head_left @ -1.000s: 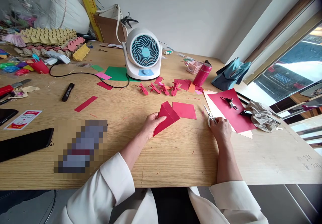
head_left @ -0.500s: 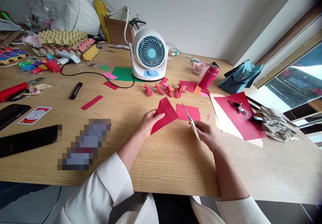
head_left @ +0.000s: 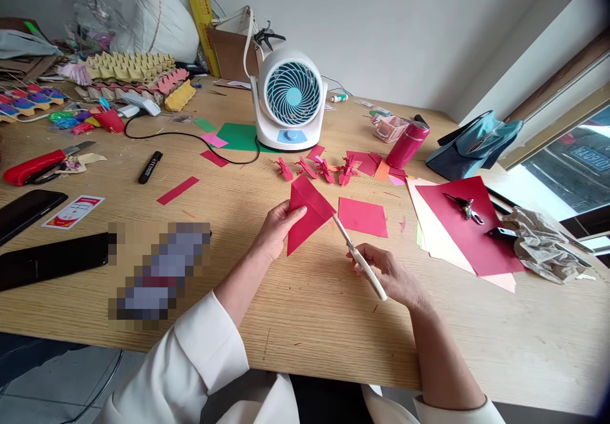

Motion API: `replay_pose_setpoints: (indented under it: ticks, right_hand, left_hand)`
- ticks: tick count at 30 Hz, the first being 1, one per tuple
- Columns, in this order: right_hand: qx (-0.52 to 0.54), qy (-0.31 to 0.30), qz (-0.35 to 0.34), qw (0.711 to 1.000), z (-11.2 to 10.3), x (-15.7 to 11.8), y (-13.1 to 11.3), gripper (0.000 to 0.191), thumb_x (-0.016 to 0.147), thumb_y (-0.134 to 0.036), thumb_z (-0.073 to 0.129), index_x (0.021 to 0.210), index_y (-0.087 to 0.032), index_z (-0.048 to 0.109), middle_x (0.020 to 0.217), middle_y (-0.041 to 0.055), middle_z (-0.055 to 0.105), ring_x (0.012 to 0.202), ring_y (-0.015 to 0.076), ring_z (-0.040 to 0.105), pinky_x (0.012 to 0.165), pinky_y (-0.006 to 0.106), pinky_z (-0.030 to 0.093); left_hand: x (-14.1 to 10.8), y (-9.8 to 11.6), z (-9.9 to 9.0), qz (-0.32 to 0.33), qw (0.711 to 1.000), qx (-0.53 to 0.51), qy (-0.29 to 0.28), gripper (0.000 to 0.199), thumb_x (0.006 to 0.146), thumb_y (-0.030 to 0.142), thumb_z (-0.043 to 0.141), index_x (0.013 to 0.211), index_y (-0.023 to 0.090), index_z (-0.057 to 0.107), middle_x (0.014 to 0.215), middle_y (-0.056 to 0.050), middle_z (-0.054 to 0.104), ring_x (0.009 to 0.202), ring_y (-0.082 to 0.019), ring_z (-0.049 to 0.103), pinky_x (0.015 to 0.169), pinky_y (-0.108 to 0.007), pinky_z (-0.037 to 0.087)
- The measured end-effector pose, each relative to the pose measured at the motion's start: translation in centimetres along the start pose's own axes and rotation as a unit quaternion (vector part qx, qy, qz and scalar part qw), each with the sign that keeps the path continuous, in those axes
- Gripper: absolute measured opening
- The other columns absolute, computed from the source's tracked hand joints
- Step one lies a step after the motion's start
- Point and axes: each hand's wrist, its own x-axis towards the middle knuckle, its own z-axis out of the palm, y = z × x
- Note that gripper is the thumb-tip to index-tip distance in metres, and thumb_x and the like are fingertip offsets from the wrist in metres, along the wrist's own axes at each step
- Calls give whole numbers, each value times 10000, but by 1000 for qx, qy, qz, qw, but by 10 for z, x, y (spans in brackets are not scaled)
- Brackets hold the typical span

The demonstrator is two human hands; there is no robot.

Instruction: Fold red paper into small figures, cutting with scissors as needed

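Note:
My left hand [head_left: 279, 228] pinches a folded red paper [head_left: 312, 211] above the table, thumb on its front. A crease line runs near its upper edge. In my right hand [head_left: 381, 270] are white-handled scissors [head_left: 365, 264], with the blade tips at the right corner of the folded paper. Whether the blades have paper between them is too small to tell. A red paper rectangle [head_left: 363, 217] lies just behind the scissors. Beyond the hands, several small folded red paper figures [head_left: 325, 170] stand in a row.
A white fan [head_left: 290, 96] stands behind the figures. To the right are a red bottle [head_left: 408, 145], large red sheet [head_left: 469, 220] and teal bag [head_left: 476, 144]. On the left lie a marker [head_left: 150, 167], red strip [head_left: 178, 191], red cutter [head_left: 35, 166] and dark phones [head_left: 57, 260].
The scissors have moved left to the corner of the folded paper, which has turned in my left hand. The whole view has shifted slightly.

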Motion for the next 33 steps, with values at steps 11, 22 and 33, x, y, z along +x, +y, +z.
replay_pose_setpoints:
  ticks: [11, 22, 33]
  right_hand:
    - [-11, -5, 5, 1000, 6, 2, -3, 283, 856, -436, 632, 898, -164, 696, 837, 56, 694, 746, 178, 614, 668, 289, 509]
    - [10, -8, 10, 1000, 7, 3, -1, 308, 841, -468, 646, 882, -169, 706, 830, 60, 700, 736, 183, 640, 660, 290, 537]
    - [22, -11, 21, 999, 7, 3, -2, 307, 841, -464, 638, 889, -168, 701, 837, 57, 698, 755, 184, 646, 672, 291, 535]
  left_hand:
    - [-4, -2, 2, -5, 999, 40, -17, 384, 627, 385, 851, 903, 169, 695, 854, -12, 732, 736, -156, 653, 706, -262, 490]
    - [-4, -9, 1, 4, 997, 74, -19, 380, 655, 385, 828, 933, 165, 693, 851, -16, 723, 731, -156, 641, 694, -257, 487]
    - [-6, -6, 5, 23, 996, 88, 0, 353, 652, 381, 818, 884, 165, 663, 782, 2, 683, 672, -139, 602, 635, -237, 463]
